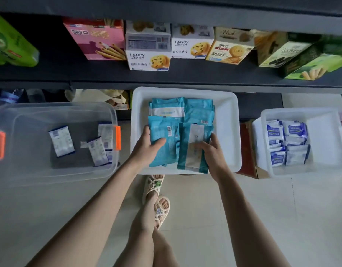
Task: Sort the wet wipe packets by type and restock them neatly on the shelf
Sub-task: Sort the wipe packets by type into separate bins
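A dark shelf runs across the top of the view, carrying a row of biscuit boxes and a green bag at its left end. Below it, on the pale tiled floor, three containers sit side by side. On the left is a clear storage bin with orange latches, holding a few scattered white-and-blue packets. In the middle is a white tray filled with overlapping teal wet wipe packets. On the right is a smaller white bin with blue-and-white wipe packets packed along its left side. A person reaches both arms into the middle tray. The left hand grips a plain teal packet by its left edge, thumb lying across it. The right hand curls its fingers over the right edge of a teal packet with a white label. The two held packets lie just beside each other at the near end of the tray.
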The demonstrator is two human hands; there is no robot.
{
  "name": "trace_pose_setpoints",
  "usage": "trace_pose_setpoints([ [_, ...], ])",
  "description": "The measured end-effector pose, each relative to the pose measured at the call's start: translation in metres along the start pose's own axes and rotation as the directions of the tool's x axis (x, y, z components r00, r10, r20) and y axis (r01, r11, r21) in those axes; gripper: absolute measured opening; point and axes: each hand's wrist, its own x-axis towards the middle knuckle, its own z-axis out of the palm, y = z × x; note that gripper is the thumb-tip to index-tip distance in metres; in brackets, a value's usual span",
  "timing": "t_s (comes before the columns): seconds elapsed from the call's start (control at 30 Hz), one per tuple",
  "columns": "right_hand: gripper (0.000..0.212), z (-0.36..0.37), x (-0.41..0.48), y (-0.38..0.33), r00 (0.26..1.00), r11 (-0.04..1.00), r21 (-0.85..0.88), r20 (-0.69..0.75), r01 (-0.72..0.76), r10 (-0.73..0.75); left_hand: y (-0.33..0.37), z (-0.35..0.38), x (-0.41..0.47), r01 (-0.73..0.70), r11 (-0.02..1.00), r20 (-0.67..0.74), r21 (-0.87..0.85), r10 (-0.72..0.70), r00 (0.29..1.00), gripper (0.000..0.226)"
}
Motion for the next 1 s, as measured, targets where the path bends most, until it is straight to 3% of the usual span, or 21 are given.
trace_pose_setpoints([
  [0.13, 0.032, -0.020, 0.058, 0.003, 0.997, 0.948, -0.310, -0.011, 0.072, -0.079, -0.005, 0.020, 0.061, -0.070, 0.938, 0.036, 0.340, 0.061, 0.997, 0.048],
  [0.27, 0.047, -0.033, 0.105, 0.008, 0.993, 0.746, -0.657, 0.041, 0.109, -0.109, -0.019, 0.031, 0.108, -0.097, 0.767, 0.084, 0.635, 0.057, 0.995, 0.047],
  [0.43, 0.052, -0.043, 0.148, 0.023, 0.966, 0.420, -0.872, 0.202, 0.253, -0.162, -0.046, 0.036, 0.137, -0.175, 0.495, 0.147, 0.851, 0.096, 0.984, 0.050],
  [0.57, 0.050, -0.044, 0.161, 0.037, 0.922, 0.331, -0.884, 0.228, 0.330, -0.312, -0.068, 0.042, 0.133, -0.254, 0.404, 0.124, 0.879, 0.321, 0.939, 0.055],
  [0.67, 0.052, -0.044, 0.162, 0.045, 0.878, 0.305, -0.866, 0.260, 0.396, -0.402, -0.083, 0.050, 0.126, -0.218, 0.361, 0.044, 0.907, 0.432, 0.901, 0.059],
  [0.87, 0.052, -0.051, 0.161, 0.067, 0.861, 0.165, -0.879, 0.375, 0.448, -0.343, -0.105, 0.063, 0.117, -0.230, 0.396, 0.088, 0.889, 0.346, 0.934, 0.059],
  [1.0, 0.051, -0.049, 0.157, 0.056, 0.889, 0.167, -0.891, 0.370, 0.421, -0.270, -0.092, 0.057, 0.117, -0.206, 0.458, 0.057, 0.865, 0.318, 0.946, 0.048],
])
